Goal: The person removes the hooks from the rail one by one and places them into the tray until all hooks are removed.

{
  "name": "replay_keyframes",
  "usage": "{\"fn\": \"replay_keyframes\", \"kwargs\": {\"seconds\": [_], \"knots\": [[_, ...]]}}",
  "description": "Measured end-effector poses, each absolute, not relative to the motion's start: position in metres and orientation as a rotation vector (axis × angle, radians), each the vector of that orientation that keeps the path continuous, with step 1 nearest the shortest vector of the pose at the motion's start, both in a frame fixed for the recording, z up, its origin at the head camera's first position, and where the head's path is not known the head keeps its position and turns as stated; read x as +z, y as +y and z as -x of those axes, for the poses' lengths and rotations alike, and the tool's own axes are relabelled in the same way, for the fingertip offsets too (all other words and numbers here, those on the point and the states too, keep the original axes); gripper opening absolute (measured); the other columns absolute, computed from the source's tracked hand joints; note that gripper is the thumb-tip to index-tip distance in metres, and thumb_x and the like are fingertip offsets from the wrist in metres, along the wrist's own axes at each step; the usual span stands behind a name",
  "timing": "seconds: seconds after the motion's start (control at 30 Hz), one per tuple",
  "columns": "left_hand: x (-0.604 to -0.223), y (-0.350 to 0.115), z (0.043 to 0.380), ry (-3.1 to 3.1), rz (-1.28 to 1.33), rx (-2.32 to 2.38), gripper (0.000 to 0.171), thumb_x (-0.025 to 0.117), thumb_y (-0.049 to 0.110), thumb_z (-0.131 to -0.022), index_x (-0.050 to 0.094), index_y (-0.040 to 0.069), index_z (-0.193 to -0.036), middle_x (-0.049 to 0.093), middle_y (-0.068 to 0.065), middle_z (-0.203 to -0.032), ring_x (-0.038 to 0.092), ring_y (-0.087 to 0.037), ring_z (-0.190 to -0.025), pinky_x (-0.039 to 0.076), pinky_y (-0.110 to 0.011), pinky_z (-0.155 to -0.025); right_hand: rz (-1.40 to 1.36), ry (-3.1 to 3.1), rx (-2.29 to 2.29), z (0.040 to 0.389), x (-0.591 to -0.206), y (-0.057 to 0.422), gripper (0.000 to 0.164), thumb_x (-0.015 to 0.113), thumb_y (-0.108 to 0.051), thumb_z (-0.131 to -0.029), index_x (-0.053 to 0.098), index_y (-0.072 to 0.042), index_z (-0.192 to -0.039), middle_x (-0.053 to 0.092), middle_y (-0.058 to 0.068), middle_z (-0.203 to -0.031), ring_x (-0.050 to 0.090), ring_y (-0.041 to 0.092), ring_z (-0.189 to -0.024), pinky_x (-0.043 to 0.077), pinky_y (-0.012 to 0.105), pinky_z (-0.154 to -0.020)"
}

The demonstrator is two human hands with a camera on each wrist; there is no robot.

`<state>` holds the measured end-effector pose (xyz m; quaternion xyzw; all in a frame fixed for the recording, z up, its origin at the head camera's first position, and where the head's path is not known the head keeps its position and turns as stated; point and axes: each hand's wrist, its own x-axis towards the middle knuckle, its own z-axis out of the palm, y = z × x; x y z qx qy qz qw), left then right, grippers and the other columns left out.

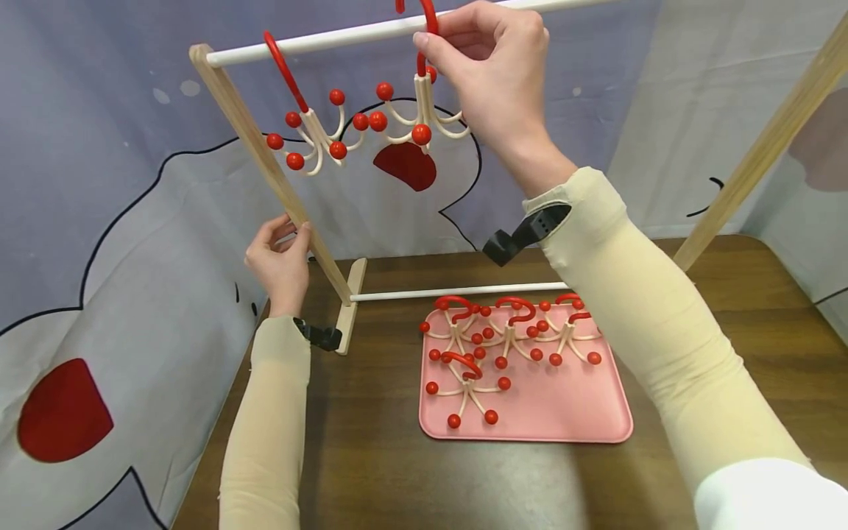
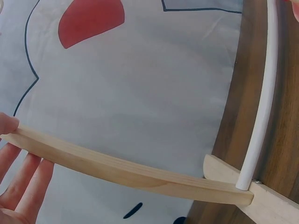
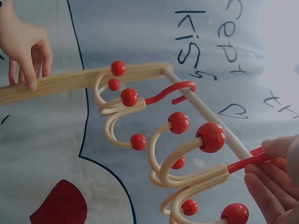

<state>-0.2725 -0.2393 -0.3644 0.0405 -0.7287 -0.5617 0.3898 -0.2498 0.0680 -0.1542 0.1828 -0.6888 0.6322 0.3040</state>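
Observation:
My right hand pinches the red hook of a many-armed hanger between thumb and fingers, up at the white top rod. Cream curved arms tipped with red balls spread below its stem. To its left a second hanger of the same kind hangs by its red hook over the rod. My left hand holds the rack's left wooden post; in the left wrist view the thumb lies on one side of the post and the fingers on the other.
A pink tray with several more hangers lies on the brown table. Behind it runs a white lower rod. The post stands on a wooden foot; another wooden post rises at right. Printed cloth hangs behind.

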Motion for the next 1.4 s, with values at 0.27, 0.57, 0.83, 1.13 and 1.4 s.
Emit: {"fn": "replay_keyframes", "kwargs": {"seconds": [0.27,0.57,0.83,1.13,1.4], "knots": [[-0.363,-0.239,0.271,-1.852,-0.093,-1.424,0.021,0.081,0.013,-0.089,0.078,0.008,-0.109,0.074,-0.010,-0.098,0.072,-0.014,-0.077,0.060,-0.021,-0.070,-0.490,-1.771,1.725,0.249,-0.160,0.083,0.010,0.083,-0.005,-0.085,0.080,-0.002,-0.094,0.075,0.006,-0.086,0.070,0.017,-0.081,0.057,0.024,-0.084],[-0.363,-0.238,0.272,-1.858,-0.101,-1.415,0.022,0.081,0.014,-0.088,0.078,0.008,-0.109,0.074,-0.009,-0.099,0.072,-0.014,-0.078,0.060,-0.021,-0.071,-0.494,-1.779,1.638,0.240,-0.175,0.099,0.013,0.085,-0.011,-0.085,0.081,-0.004,-0.095,0.076,0.005,-0.087,0.070,0.017,-0.080,0.056,0.024,-0.077],[-0.360,-0.232,0.271,-1.854,-0.140,-1.392,0.022,0.079,0.006,-0.089,0.076,0.001,-0.110,0.074,-0.015,-0.099,0.070,-0.013,-0.075,0.059,-0.019,-0.070,-0.512,-1.798,1.596,0.226,-0.196,0.115,0.015,0.085,-0.012,-0.085,0.081,-0.004,-0.097,0.077,0.006,-0.090,0.071,0.018,-0.079,0.056,0.026,-0.071],[-0.358,-0.234,0.270,-1.856,-0.136,-1.413,0.023,0.082,0.012,-0.088,0.078,0.007,-0.109,0.074,-0.010,-0.098,0.071,-0.012,-0.076,0.059,-0.019,-0.069,-0.459,-1.870,1.612,0.201,-0.219,0.130,0.014,0.085,-0.008,-0.085,0.080,0.000,-0.095,0.077,0.005,-0.088,0.072,0.015,-0.073,0.052,0.023,-0.056],[-0.360,-0.237,0.271,-1.853,-0.113,-1.431,0.023,0.083,0.013,-0.087,0.078,0.008,-0.109,0.074,-0.011,-0.098,0.071,-0.013,-0.076,0.060,-0.021,-0.069,-0.445,-1.866,1.692,0.187,-0.251,0.149,0.014,0.084,0.000,-0.083,0.078,0.005,-0.094,0.077,0.007,-0.086,0.073,0.016,-0.072,0.053,0.020,-0.054]]}}
